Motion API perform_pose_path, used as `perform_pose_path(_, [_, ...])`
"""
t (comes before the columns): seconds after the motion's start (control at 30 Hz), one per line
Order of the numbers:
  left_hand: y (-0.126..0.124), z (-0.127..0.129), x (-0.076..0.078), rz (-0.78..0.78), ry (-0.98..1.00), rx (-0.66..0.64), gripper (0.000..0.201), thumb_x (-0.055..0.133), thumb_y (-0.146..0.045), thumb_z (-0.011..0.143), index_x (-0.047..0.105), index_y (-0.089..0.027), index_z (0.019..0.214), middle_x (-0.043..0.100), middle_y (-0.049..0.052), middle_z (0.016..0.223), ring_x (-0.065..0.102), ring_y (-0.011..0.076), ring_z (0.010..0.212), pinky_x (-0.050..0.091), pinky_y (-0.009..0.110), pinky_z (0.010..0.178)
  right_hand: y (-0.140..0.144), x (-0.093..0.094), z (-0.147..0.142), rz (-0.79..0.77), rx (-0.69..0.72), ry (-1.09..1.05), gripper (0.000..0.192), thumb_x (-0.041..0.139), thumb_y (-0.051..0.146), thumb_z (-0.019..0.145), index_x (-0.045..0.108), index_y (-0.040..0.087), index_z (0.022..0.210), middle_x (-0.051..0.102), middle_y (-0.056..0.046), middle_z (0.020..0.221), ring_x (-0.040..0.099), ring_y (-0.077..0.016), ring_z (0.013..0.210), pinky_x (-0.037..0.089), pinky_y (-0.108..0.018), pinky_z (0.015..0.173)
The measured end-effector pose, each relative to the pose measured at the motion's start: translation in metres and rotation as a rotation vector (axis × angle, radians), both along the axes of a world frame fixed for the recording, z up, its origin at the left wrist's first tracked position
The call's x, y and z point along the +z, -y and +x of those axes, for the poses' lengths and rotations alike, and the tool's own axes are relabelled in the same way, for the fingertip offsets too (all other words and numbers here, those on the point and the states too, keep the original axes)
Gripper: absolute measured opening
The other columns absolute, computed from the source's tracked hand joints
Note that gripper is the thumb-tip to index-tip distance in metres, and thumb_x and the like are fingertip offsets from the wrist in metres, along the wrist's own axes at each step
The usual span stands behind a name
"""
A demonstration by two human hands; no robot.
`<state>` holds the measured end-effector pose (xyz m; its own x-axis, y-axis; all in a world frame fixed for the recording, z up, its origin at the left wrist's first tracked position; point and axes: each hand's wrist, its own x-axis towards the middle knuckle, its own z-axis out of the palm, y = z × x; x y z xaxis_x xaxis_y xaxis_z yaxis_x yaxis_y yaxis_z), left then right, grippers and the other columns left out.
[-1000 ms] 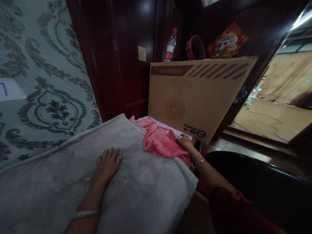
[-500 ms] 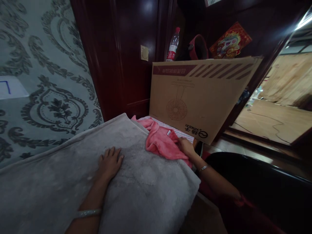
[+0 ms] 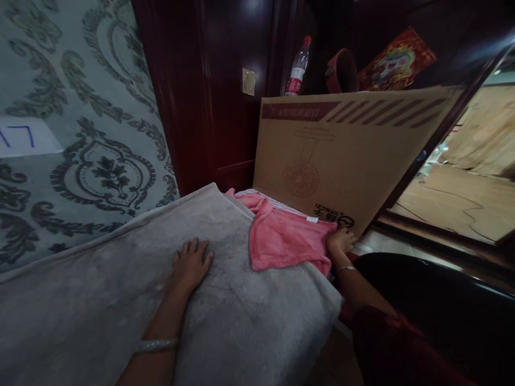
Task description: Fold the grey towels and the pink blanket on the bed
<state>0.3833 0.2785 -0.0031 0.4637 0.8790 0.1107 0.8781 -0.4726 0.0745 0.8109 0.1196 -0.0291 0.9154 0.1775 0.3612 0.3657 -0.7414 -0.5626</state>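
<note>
My left hand (image 3: 191, 264) lies flat, palm down, on a grey fleece blanket (image 3: 120, 289) that covers a raised surface. A pink cloth (image 3: 284, 238) is spread on the blanket's far right corner. My right hand (image 3: 340, 240) grips the pink cloth's right edge, close to the bottom of a large cardboard fan box (image 3: 341, 150). A bangle sits on each wrist.
The fan box stands upright against dark wooden panelling (image 3: 209, 91). Behind the box are a plastic water bottle (image 3: 296, 69), a red round object (image 3: 341, 72) and a colourful picture (image 3: 396, 59). Patterned wallpaper (image 3: 80, 123) is at left. A dark glossy surface (image 3: 434, 300) lies at right.
My right hand has pulled the pink cloth to the right, so it now lies flatter and smoother. My left hand has stayed pressed on the blanket.
</note>
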Motion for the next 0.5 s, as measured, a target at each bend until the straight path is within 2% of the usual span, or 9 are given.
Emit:
perform_pose_path(0.07, [0.000,0.000,0.000,-0.006,0.003,0.002,0.053,0.036,-0.038,0.102,0.050,-0.022,0.150,0.039,0.014,0.161,0.032,0.0354,0.148,0.032,0.062,0.114,0.000,0.008,-0.020,0.057,0.157,0.086,0.053,0.050,0.032,0.093,0.051,0.011,0.142,0.049,-0.027,0.142,0.049,-0.0386,0.130,0.047,-0.055,0.098])
perform_pose_path(0.1, [0.000,0.000,-0.001,-0.007,0.004,0.003,0.053,0.036,-0.038,0.102,0.050,-0.022,0.150,0.039,0.014,0.161,0.032,0.0355,0.148,0.032,0.062,0.114,0.001,0.010,-0.036,0.068,0.374,0.147,0.057,0.054,0.036,0.091,0.051,0.014,0.143,0.050,-0.024,0.144,0.049,-0.0361,0.131,0.046,-0.053,0.102])
perform_pose_path(0.2, [0.000,0.000,-0.001,-0.003,-0.009,0.006,0.053,0.035,-0.038,0.102,0.050,-0.021,0.150,0.038,0.014,0.161,0.031,0.0356,0.149,0.032,0.061,0.115,0.004,0.006,-0.090,-0.036,1.240,0.272,0.060,0.068,0.051,0.081,0.062,0.024,0.135,0.058,-0.013,0.140,0.052,-0.0319,0.130,0.041,-0.049,0.110])
perform_pose_path(0.23, [0.000,0.000,-0.001,-0.002,-0.016,0.006,0.053,0.034,-0.039,0.102,0.050,-0.021,0.150,0.038,0.014,0.162,0.031,0.0354,0.149,0.031,0.061,0.115,0.005,0.002,-0.106,-0.080,1.390,0.261,0.056,0.070,0.052,0.079,0.066,0.028,0.129,0.062,-0.009,0.138,0.053,-0.0311,0.129,0.040,-0.048,0.111])
perform_pose_path(0.27, [0.000,0.000,0.000,-0.004,-0.022,0.006,0.053,0.033,-0.038,0.102,0.050,-0.021,0.150,0.038,0.014,0.162,0.031,0.0350,0.149,0.031,0.060,0.116,0.004,-0.001,-0.115,-0.080,1.413,0.218,0.044,0.070,0.050,0.079,0.072,0.031,0.119,0.067,-0.006,0.130,0.058,-0.0292,0.124,0.042,-0.046,0.110])
perform_pose_path(0.3, [0.000,0.000,0.000,-0.009,-0.028,0.007,0.053,0.033,-0.038,0.103,0.050,-0.021,0.150,0.038,0.014,0.162,0.031,0.0347,0.149,0.030,0.060,0.116,0.003,-0.003,-0.119,-0.045,1.337,0.172,0.032,0.066,0.046,0.081,0.075,0.032,0.109,0.072,-0.004,0.119,0.062,-0.0277,0.116,0.046,-0.044,0.106])
perform_pose_path(0.37, [0.001,-0.001,0.001,-0.018,-0.025,0.006,0.053,0.034,-0.038,0.103,0.049,-0.021,0.150,0.038,0.013,0.162,0.031,0.0341,0.149,0.030,0.059,0.117,0.002,0.001,-0.104,0.096,0.973,0.095,0.027,0.051,0.036,0.089,0.076,0.027,0.096,0.075,-0.006,0.100,0.067,-0.0264,0.100,0.052,-0.042,0.095])
perform_pose_path(0.43, [0.002,-0.001,0.003,-0.023,-0.011,0.007,0.052,0.035,-0.037,0.103,0.050,-0.021,0.150,0.038,0.014,0.161,0.031,0.0337,0.149,0.031,0.059,0.117,0.005,0.013,-0.068,0.233,0.547,0.090,0.043,0.033,0.024,0.092,0.072,0.018,0.106,0.072,-0.015,0.100,0.065,-0.0295,0.101,0.052,-0.046,0.094])
perform_pose_path(0.5, [0.004,0.000,0.005,-0.019,-0.001,0.010,0.052,0.035,-0.037,0.102,0.050,-0.020,0.150,0.039,0.014,0.161,0.031,0.0337,0.149,0.030,0.059,0.117,0.009,0.027,-0.031,0.309,0.280,0.101,0.053,0.025,0.017,0.090,0.061,0.008,0.129,0.066,-0.025,0.116,0.058,-0.0350,0.117,0.044,-0.055,0.102])
